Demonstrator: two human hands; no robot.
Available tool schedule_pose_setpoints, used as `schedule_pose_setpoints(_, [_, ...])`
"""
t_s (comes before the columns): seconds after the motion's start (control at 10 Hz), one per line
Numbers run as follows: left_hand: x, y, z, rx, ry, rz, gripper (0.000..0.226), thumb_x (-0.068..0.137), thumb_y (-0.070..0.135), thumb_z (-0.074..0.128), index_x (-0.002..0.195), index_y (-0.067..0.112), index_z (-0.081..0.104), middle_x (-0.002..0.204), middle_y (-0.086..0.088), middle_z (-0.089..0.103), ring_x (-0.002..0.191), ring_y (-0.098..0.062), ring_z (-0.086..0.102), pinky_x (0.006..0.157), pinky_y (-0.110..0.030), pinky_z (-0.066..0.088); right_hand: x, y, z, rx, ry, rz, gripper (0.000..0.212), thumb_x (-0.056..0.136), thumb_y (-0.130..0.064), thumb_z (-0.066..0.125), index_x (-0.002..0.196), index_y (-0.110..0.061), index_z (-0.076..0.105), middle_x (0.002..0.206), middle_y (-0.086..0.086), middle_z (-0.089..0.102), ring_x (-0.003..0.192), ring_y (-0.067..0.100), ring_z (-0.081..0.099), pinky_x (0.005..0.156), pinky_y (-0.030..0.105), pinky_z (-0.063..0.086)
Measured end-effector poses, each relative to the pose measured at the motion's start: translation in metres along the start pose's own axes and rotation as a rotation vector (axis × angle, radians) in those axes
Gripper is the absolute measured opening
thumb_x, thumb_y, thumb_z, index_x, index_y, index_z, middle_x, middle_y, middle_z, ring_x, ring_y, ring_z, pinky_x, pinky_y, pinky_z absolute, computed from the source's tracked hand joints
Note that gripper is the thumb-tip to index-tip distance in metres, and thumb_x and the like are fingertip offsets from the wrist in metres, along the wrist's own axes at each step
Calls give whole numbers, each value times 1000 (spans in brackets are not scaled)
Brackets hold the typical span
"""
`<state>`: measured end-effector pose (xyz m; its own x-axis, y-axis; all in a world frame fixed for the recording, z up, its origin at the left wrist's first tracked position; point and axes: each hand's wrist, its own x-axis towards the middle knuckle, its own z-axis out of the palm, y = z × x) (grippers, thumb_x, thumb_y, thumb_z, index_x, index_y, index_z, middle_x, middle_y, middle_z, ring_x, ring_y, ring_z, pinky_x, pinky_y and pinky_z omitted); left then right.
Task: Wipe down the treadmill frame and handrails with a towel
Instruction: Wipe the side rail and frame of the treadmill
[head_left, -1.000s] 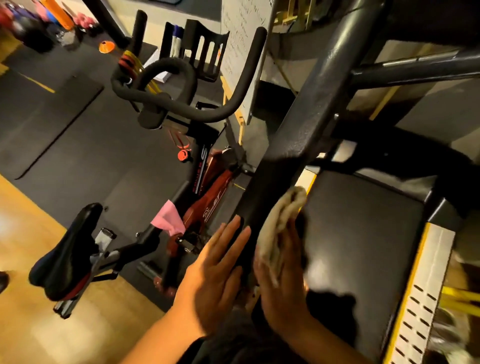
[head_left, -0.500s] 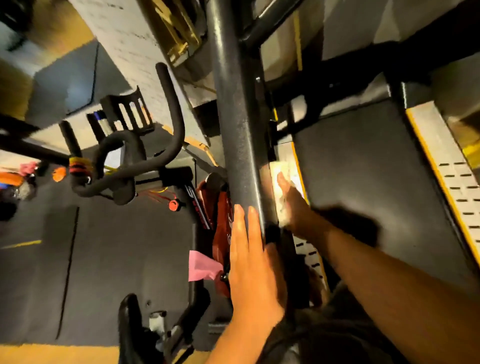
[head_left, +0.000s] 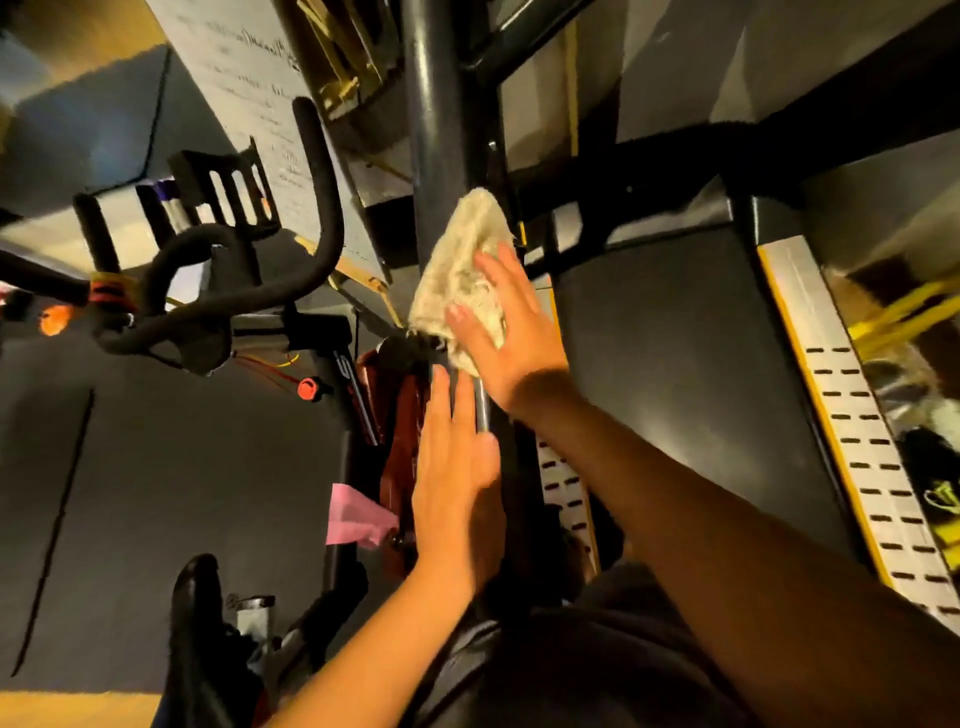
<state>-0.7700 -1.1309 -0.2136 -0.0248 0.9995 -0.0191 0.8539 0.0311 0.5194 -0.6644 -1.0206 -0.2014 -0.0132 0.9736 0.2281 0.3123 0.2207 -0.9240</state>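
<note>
- Head view: right hand presses the beige towel flat against the treadmill upright, fingers straight.
- Left hand lies flat on the upright just below, fingers straight, holding nothing.

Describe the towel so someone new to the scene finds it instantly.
Find the dark upright post at centre. The towel is pressed against it under the right hand. It is pale and shaggy; the cloth on the bike is pink.
</note>
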Motion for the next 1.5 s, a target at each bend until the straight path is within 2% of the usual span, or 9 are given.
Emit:
schedule_pose_setpoints(0.1, [-3,13,-6,-260,56,-29,65,97,62,7,152,31,17,162,2,18,148,-8,16,119,-36,21,14,20,-2,-298,54,24,44,92,-48,53,131,-27,53,119,-7,63,108,-4,58,92,16,44])
schedule_pose_setpoints(0.3, [-13,16,-8,-634,191,-101,60,97,56,22,151,33,11,161,10,12,145,6,10,111,-5,10,-129,-3,-14,-505,-256,95,52,89,-72,29,115,-33,51,126,-8,52,113,8,52,103,43,44])
schedule_pose_setpoints(0.4, [-14,17,-12,-715,185,-169,59,93,53,24,148,41,7,159,18,11,144,9,11,111,-5,11,-130,-20,-27,-468,-292,22,43,92,-51,42,127,-27,46,141,5,40,127,11,40,107,25,37])
schedule_pose_setpoints(0.5, [-15,16,-10,-693,188,-183,61,93,54,22,151,36,16,156,18,21,140,11,18,108,-3,13,-40,-22,-19,-677,-282,-249,45,86,-40,54,124,-18,55,137,18,38,119,35,40,97,34,36])
schedule_pose_setpoints(0.7, [-8,19,-4,-556,129,-174,64,96,57,22,151,25,25,162,13,9,147,-7,15,117,-36,24,126,-12,-8,-823,-233,-166,52,86,-45,50,131,-19,55,138,16,37,121,38,45,107,36,33])
schedule_pose_setpoints(0.9, [-14,16,-10,-827,268,-221,59,93,52,33,142,19,39,157,5,27,140,-8,30,113,-27,29,49,-22,-12,-731,-221,-129,53,87,-47,53,131,-18,54,139,11,36,127,26,41,105,27,33])
schedule_pose_setpoints(1.1, [-11,16,-3,-775,350,-186,57,93,48,39,141,17,35,157,0,24,137,-13,35,107,-28,37,-62,-43,-41,-865,-574,-389,45,84,-49,54,124,-26,56,131,7,38,115,22,40,88,30,40])
schedule_pose_setpoints(1.3, [-13,16,-2,-733,439,-161,51,96,34,44,142,13,33,161,-2,2,144,-11,17,106,-4,15,49,-49,-7,-1129,-500,-373,41,86,-52,57,121,-30,58,132,4,40,116,31,38,79,41,49])
schedule_pose_setpoints(1.5, [-22,11,-3,-768,591,-234,48,96,33,40,138,12,37,161,0,8,147,-14,18,116,-28,24,62,-60,7,-1380,-483,-469,42,89,-50,38,119,-24,54,130,4,47,110,37,42,87,43,36])
